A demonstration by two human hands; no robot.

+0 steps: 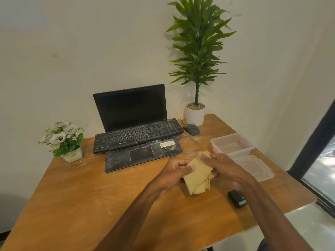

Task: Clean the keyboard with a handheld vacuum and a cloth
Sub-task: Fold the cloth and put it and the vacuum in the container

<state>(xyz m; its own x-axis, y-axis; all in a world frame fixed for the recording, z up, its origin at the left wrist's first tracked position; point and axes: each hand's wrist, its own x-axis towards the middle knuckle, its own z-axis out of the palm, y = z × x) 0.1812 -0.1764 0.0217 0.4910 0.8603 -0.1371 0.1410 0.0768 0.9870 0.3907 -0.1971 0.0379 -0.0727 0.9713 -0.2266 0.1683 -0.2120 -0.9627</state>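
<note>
Yellow cloth (198, 178) between left hand (173, 171) and right hand (226, 169), seemingly in both grips.

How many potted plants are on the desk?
2. A tall leafy plant in a white pot stands at the back, right of the laptop; a small white-flowered plant sits at the left edge, beside the keyboard. None seems hidden.

laptop (130, 107) 1 | keyboard (137, 136) 1 | mouse (191, 129) 1 | potted plants 2: leafy plant (197, 51), flower pot (63, 140) | cloth (199, 178) 1 | clear tub (232, 144) 1 | lid (253, 167) 1 | small black device (237, 198) 1 | hands 2: left hand (174, 171), right hand (224, 167) | worktop (90, 196) 1
</note>
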